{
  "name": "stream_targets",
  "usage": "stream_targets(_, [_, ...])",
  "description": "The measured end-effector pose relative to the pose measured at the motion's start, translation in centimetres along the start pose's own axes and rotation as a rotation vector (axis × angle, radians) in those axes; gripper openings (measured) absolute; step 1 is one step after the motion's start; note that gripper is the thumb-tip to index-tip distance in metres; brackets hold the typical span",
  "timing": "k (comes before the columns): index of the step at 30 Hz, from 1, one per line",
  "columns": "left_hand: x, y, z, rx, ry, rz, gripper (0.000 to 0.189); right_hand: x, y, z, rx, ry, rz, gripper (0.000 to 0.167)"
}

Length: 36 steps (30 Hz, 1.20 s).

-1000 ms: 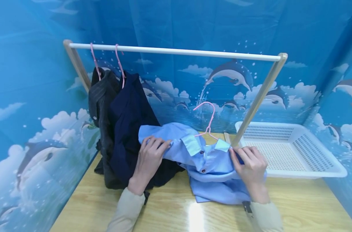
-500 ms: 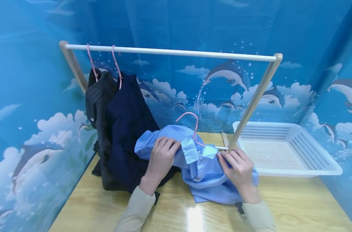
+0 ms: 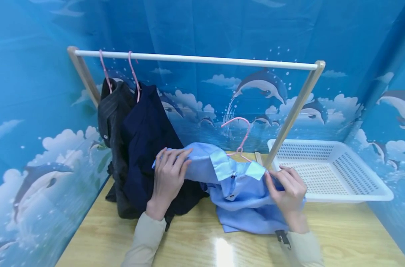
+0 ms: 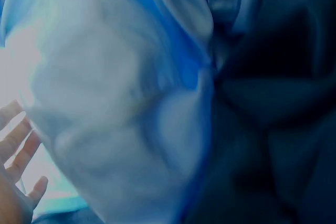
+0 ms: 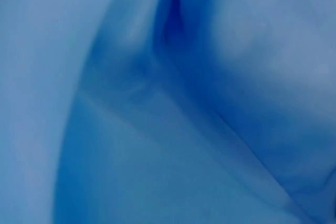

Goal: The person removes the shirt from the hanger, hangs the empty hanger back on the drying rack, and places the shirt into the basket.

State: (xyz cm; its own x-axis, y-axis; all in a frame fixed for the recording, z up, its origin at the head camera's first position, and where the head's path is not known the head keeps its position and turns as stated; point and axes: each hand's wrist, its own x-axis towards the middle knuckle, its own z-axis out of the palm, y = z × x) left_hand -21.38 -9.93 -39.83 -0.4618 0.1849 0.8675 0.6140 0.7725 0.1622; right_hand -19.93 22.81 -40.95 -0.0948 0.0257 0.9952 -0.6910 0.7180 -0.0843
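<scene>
A light blue buttoned shirt [image 3: 247, 200] with a pale collar lies bunched on the table in the head view. The pink hanger [image 3: 241, 149] sits inside it, hook rising from the neck opening. At the shirt's left shoulder, my left hand [image 3: 167, 174] touches the cloth with extended fingers. The left wrist view shows those fingers [image 4: 21, 150] spread apart along the shirt's edge. Just right of the collar, my right hand [image 3: 287, 191] pinches the shirt between thumb and fingers. Blue folds fill the right wrist view, hiding that hand.
A rack with a white rail [image 3: 195, 59] and wooden legs spans the back. From its left end hang a black garment [image 3: 113, 148] and a navy garment [image 3: 149, 137] on pink hangers. A white perforated basket [image 3: 372, 198] stands at the right on the wooden table [image 3: 195, 244].
The hanger's hook leaned left half a second ago and now stands farther right. My left hand has moved left from near the collar to the shoulder; my right hand has shifted right with the shirt.
</scene>
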Motion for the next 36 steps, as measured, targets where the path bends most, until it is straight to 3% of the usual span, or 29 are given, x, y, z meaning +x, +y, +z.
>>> stream_targets(6, [-0.4, -1.9, -1.1, 0.077, -0.029, -0.094, 0.027, 0.3, 0.8, -0.7, 0.003, 0.022, 0.058, 0.029])
stream_targets(13, [-0.8, -2.9, -1.7, 0.052, -0.071, -0.07, 0.016, 0.0, 1.7, -1.2, -0.022, -0.068, 0.09, 0.032])
stream_targets(22, [-0.8, -2.0, -0.8, -0.039, -0.086, 0.072, 0.011, -0.2, 1.7, -1.0, -0.046, -0.212, 0.098, 0.036])
stream_targets(30, [-0.8, -1.1, -0.5, -0.022, -0.107, 0.071, 0.006, -0.5, 1.5, -0.6, -0.061, -0.253, 0.11, 0.033])
stream_targets(36, [-0.7, -0.5, -0.2, -0.041, -0.084, 0.08, 0.007, -0.8, 1.1, -0.2, -0.072, -0.27, 0.086, 0.037])
